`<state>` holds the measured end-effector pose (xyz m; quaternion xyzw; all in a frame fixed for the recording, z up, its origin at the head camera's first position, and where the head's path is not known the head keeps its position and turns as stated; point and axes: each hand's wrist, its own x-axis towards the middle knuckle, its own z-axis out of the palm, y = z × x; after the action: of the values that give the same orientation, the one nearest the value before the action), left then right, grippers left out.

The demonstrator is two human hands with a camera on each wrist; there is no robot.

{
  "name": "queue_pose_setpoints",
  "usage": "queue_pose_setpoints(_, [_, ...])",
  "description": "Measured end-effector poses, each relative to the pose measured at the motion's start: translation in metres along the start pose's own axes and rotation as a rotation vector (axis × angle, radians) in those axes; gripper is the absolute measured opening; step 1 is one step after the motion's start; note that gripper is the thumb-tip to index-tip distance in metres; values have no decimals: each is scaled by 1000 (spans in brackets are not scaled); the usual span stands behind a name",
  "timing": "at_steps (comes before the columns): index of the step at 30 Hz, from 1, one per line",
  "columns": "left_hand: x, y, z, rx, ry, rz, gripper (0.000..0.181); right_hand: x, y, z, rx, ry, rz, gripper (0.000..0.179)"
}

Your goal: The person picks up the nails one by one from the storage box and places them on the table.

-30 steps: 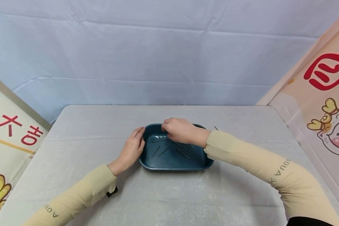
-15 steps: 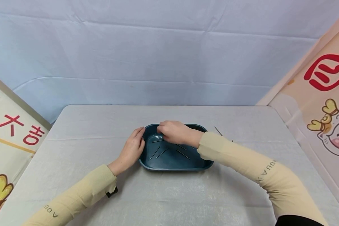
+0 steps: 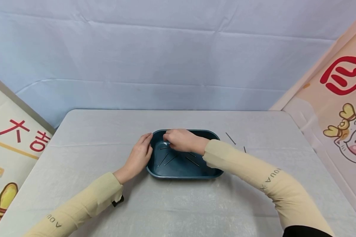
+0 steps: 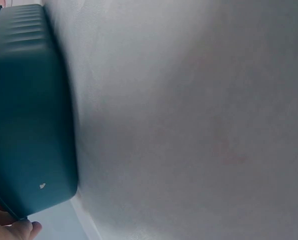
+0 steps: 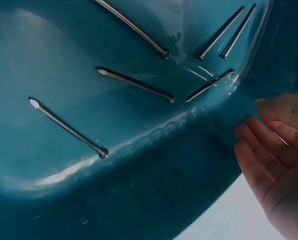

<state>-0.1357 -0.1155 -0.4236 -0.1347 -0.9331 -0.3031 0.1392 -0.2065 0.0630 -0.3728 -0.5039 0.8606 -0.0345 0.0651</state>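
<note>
A dark blue-green tray (image 3: 184,174) stands on the table. Several long nails (image 5: 69,130) lie scattered on its floor, their flat heads and pointed tips plain in the right wrist view. My left hand (image 3: 137,158) grips the tray's left end, and its fingertips (image 4: 19,230) pinch the rim in the left wrist view. Inside the tray, near the far left corner, hovers my right hand (image 3: 182,140). Its fingers (image 5: 259,145) are curled below the thumb. A thin bright streak shows between them; whether it is a nail cannot be told.
Two thin dark nails, one farther off (image 3: 230,138) and one nearer (image 3: 245,149), lie on the grey table cloth (image 3: 178,207) right of the tray; the sleeve partly covers the nearer one. A pale blue cloth (image 3: 178,65) hangs behind, with printed panels on both sides.
My right hand has moved left and slightly down over the tray, uncovering two nails on the table to its right. My left hand stays on the tray, which has not moved noticeably.
</note>
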Motion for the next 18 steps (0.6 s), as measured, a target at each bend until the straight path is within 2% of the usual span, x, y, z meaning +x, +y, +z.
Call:
queue_pose_setpoints(8, [2, -5, 5, -8, -12, -6, 40, 7, 5, 14, -9, -20, -4, 20])
queue_pose_setpoints(18, [0, -5, 5, -13, -10, 3, 40, 11, 4, 21, -8, -50, 0, 20])
